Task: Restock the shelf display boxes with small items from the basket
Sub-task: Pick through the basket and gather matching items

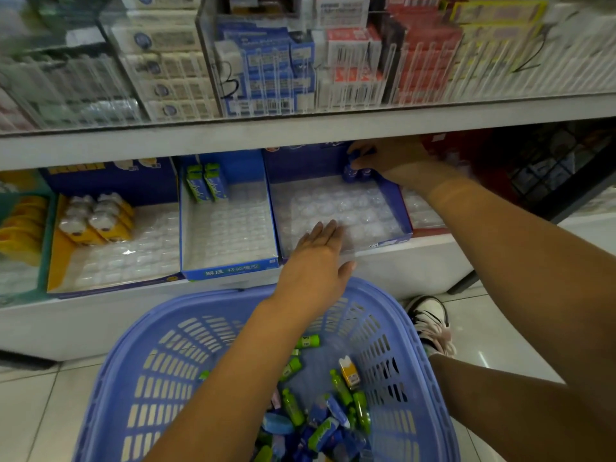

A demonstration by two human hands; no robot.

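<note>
Closest to me, the basket (pixel 133 378) is sitting on the floor against the front of the shelf (pixel 416 261). A heap of small items (pixel 320 425) is lying in its bottom, mostly green and blue ones, plus one orange-and-white piece (pixel 349 371). I am judging the restocking to be in its early part: that heap is sizeable, and the display boxes are showing mostly bare plastic trays.

The left hand (pixel 316 261) is reaching over the basket rim to the front edge of the dark blue box (pixel 393 240). Its fingers (pixel 328 228) are lying straight and released, holding nothing; whether they are pressing on the tray I cannot tell. The right hand (pixel 390 160) is working at the back right corner of that same box, its fingers curling round a blue item (pixel 351 160). It is holding this just beside a couple of blue ones (pixel 361 173) already standing there.

The middle box (pixel 230 270) is carrying only two green items (pixel 206 183) at its back left corner. The yellow box (pixel 56 261) toward the left end of the shelf is holding a small cluster of white-and-yellow items (pixel 96 218) at its back left. A red box (pixel 430 231) is showing partly behind the right forearm, and I cannot tell what it holds. Nearly every socket in these trays is waiting to be filled.
</note>
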